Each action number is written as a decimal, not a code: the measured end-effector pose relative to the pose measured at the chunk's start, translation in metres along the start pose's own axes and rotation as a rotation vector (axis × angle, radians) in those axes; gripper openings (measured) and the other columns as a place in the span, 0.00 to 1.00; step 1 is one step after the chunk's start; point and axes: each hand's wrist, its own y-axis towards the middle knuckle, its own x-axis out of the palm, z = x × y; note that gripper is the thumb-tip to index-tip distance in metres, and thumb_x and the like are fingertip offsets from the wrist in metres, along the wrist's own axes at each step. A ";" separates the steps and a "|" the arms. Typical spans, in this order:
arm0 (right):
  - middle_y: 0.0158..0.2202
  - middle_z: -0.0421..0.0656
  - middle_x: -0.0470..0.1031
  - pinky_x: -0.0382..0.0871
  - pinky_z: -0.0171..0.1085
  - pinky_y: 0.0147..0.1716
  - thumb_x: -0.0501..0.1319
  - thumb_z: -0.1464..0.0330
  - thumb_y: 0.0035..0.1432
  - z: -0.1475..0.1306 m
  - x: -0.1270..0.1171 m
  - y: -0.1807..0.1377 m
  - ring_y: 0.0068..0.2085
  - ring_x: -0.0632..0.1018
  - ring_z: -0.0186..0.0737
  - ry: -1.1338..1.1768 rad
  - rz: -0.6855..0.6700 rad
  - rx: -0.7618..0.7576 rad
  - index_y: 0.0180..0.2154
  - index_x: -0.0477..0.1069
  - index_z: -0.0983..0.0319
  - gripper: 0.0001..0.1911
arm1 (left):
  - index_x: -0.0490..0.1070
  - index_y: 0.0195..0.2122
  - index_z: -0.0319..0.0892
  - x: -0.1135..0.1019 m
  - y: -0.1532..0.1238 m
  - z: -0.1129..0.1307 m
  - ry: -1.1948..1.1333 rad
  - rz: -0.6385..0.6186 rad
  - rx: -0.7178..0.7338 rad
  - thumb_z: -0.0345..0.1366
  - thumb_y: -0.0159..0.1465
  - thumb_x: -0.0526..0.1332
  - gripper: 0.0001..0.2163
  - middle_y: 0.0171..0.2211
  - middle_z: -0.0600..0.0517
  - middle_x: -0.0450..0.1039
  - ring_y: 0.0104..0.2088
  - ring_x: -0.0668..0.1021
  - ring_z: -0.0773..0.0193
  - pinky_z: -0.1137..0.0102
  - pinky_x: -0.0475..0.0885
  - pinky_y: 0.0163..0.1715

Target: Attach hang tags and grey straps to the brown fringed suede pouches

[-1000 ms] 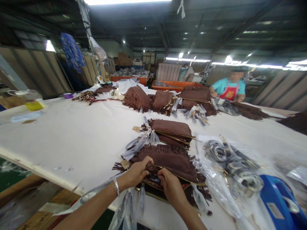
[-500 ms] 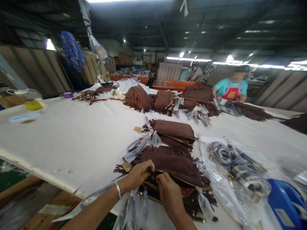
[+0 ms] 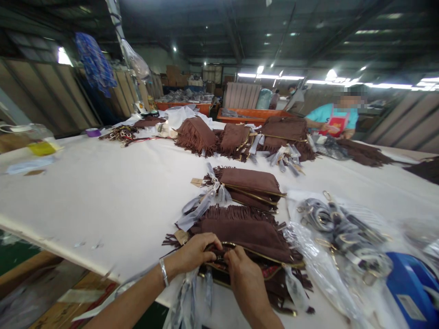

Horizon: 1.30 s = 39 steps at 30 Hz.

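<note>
Left hand (image 3: 195, 253) curled tight, fingers pinching the gold-trimmed open edge of a brown fringed bag (image 3: 250, 233), silver bracelet (image 3: 163, 272) on the wrist. Right hand (image 3: 245, 281) just beside it, nearly touching, fingers closed on the same edge from the near side; fingertips hidden in the opening. The bag lies flat on the white surface (image 3: 103, 192) under and just past both hands, on top of another bag of the same kind, fringe sticking out all round. A paper tag (image 3: 180, 236) sits just left of the left hand. Clear plastic strips (image 3: 187, 297) hang below the hands over the surface edge. A second stack of bags (image 3: 250, 183) lies just beyond the held one. Right of the right hand is a plastic bag of straps with metal clips (image 3: 343, 228), and further right a blue box (image 3: 411, 288), partly cut off. Well beyond the hands there is a row of more fringed bags (image 3: 240, 139), and a co-worker in a red apron (image 3: 338, 121) at the far right side.
</note>
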 end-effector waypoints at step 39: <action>0.28 0.38 0.74 0.59 0.32 0.32 0.56 0.74 0.57 -0.010 -0.004 0.010 0.30 0.75 0.37 0.459 -0.028 0.247 0.29 0.69 0.59 0.07 | 0.68 0.37 0.43 0.001 -0.001 -0.004 0.054 -0.030 0.099 0.23 0.52 0.57 0.13 0.40 0.53 0.70 0.40 0.71 0.63 0.69 0.65 0.44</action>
